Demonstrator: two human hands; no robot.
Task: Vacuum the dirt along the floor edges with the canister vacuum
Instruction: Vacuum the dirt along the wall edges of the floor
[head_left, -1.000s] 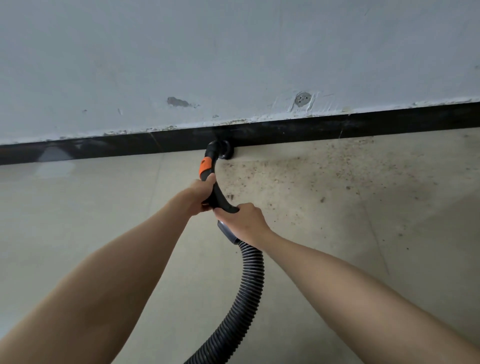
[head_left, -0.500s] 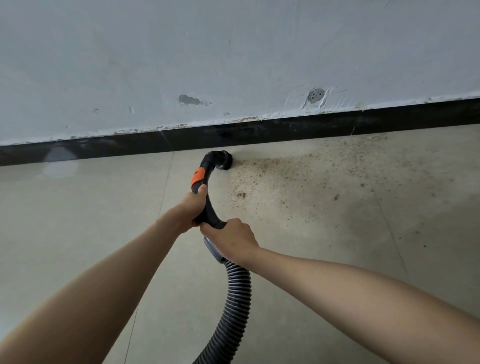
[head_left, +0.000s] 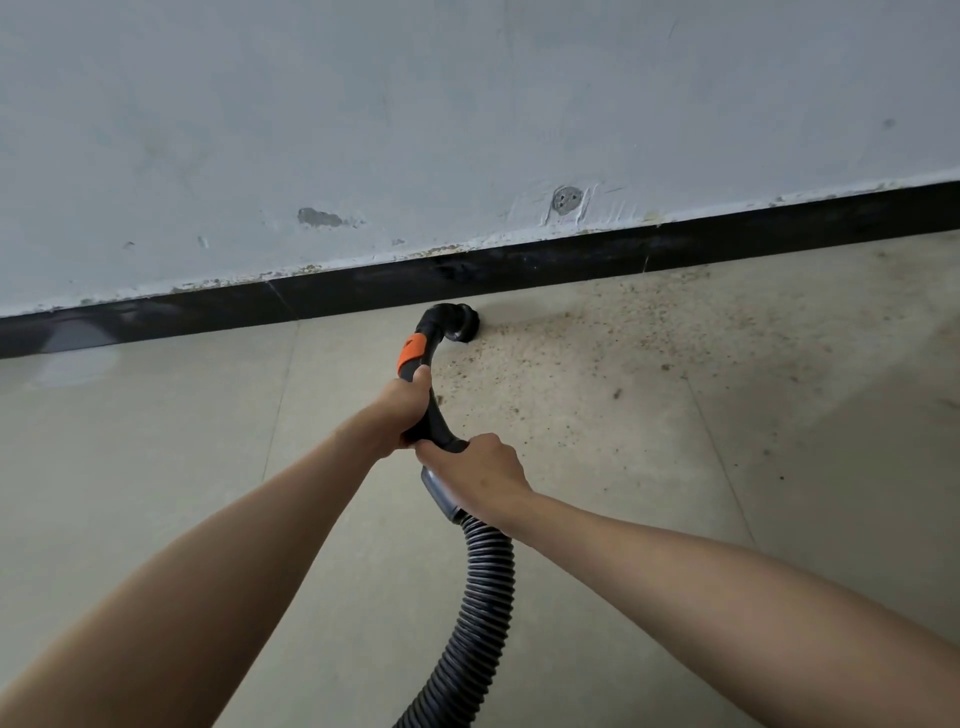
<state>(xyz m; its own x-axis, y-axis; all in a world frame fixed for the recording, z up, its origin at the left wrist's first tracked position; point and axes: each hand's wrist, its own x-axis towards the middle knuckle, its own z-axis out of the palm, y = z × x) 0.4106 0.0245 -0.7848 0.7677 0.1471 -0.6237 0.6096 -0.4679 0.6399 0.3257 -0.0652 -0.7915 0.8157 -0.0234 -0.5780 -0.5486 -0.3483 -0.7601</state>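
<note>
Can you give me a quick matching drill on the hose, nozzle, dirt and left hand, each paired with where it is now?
Things:
1. nozzle
2. dirt
3. hose
4. left hand

Places:
A. runs down out of the bottom of the view
B. on the handle just below the orange band
C. on the floor by the skirting
D. spread over the floor right of the nozzle

Pairs: 1-C, 2-D, 3-A, 4-B

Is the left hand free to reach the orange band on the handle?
Probably yes. The left hand grips the handle just below the orange band, with nothing between them; sliding up would do it.
</note>
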